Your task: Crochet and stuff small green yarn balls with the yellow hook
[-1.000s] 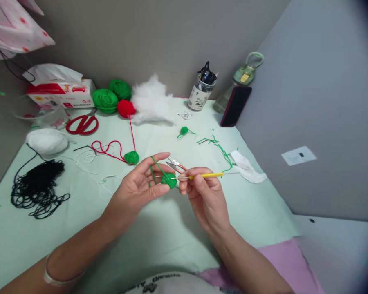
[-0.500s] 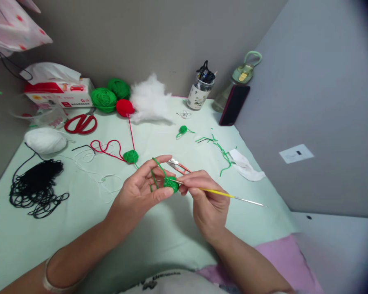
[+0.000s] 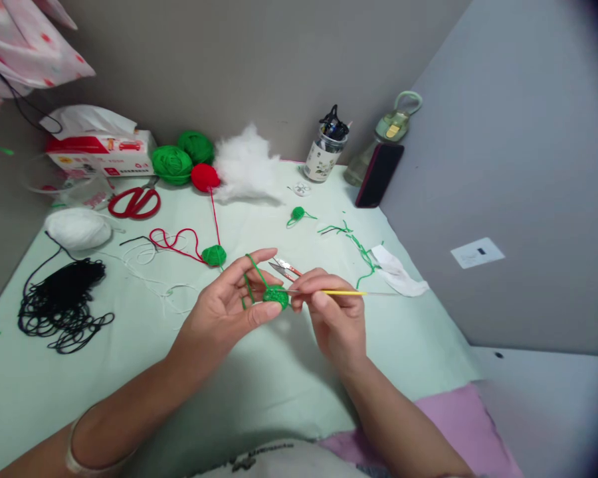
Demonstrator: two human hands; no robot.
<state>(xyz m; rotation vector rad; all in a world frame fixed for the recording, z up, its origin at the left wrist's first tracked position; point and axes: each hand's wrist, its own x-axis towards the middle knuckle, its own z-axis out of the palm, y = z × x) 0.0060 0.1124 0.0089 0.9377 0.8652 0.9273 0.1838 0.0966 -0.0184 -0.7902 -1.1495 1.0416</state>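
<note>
Snips (image 3: pixel 292 269) partly bhd R hand (image 3: pixel 337 318)

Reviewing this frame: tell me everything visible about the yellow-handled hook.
The yellow-handled hook is slim and straight, its yellow grip set between two thin, metal-looking shafts. The right hand holds it, nearly level in the view. One shaft reaches the green crocheted piece in the left hand; the other points right, above the table. Its working tip is too small to make out.

Looks like a little craft nook from here, desk (image 3: pixel 418 338) boxed in by grey panels (image 3: pixel 528 166), yarn balls (image 3: pixel 172 165), fluffy stuffing (image 3: pixel 248 166), red-handled scissors (image 3: pixel 136 199) all over.
</note>
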